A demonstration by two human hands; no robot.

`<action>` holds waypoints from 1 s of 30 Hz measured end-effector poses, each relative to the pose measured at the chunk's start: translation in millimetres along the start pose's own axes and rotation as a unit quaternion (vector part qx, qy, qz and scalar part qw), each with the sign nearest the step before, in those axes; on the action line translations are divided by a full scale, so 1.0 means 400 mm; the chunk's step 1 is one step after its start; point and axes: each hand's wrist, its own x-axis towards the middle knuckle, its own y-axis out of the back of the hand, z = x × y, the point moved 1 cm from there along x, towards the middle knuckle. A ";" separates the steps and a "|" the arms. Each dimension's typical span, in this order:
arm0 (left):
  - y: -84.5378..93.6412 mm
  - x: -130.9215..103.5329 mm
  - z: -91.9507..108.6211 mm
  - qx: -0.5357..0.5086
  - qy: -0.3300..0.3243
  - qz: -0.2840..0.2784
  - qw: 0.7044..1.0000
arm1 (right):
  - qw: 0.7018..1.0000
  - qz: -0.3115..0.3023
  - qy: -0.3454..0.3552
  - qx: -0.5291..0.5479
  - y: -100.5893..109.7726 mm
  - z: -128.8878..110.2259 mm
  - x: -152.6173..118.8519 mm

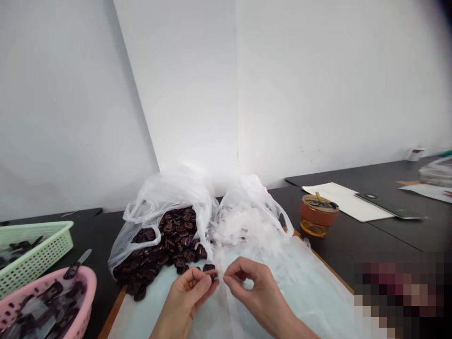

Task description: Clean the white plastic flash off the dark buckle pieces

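My left hand [189,294] pinches a small dark maroon piece [213,276] between thumb and fingers, low in the middle of the view. My right hand [252,289] meets it from the right, fingertips pinched on a thin clear film at that piece. Just behind my hands a clear plastic bag [155,207] lies open, spilling a heap of several glossy maroon pieces [169,245] onto a pale work board [310,287]. A second bag [247,216] beside it holds crumpled clear film scraps.
A pink basket [84,282] and a green basket [52,245] with dark parts stand at the left. An amber glass dish [318,216], white paper [346,200] and a phone [388,205] lie on the dark table at the right. A blurred patch covers the lower right corner.
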 end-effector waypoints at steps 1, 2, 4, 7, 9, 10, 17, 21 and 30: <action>0.001 0.001 -0.002 0.005 0.000 -0.002 1.000 | 1.000 0.001 0.003 -0.003 -0.001 0.000 -0.001; 0.002 0.003 -0.004 0.010 -0.001 -0.003 1.000 | 1.000 0.001 0.006 -0.005 -0.002 0.001 -0.001; 0.006 0.007 -0.010 0.016 -0.004 0.000 1.000 | 1.000 0.002 0.008 -0.006 -0.003 0.001 0.000; 0.013 0.012 -0.020 0.036 -0.010 0.014 0.999 | 1.000 0.000 0.009 -0.003 -0.006 0.000 0.000; 0.013 0.012 -0.021 0.073 -0.022 0.025 0.997 | 1.000 -0.005 0.012 0.002 -0.008 0.000 -0.002; 0.012 0.010 -0.020 0.090 -0.030 0.031 0.995 | 1.000 -0.006 0.013 0.006 -0.009 0.000 -0.003; -0.012 -0.010 0.008 0.101 -0.065 0.040 0.992 | 0.999 -0.016 0.021 0.040 -0.009 0.009 -0.005; -0.006 -0.008 0.008 0.128 -0.068 0.017 0.989 | 0.998 -0.020 0.041 0.050 -0.009 0.014 -0.003; -0.005 -0.008 0.011 0.144 -0.074 -0.011 0.987 | 0.997 -0.051 0.029 0.059 -0.005 0.024 -0.008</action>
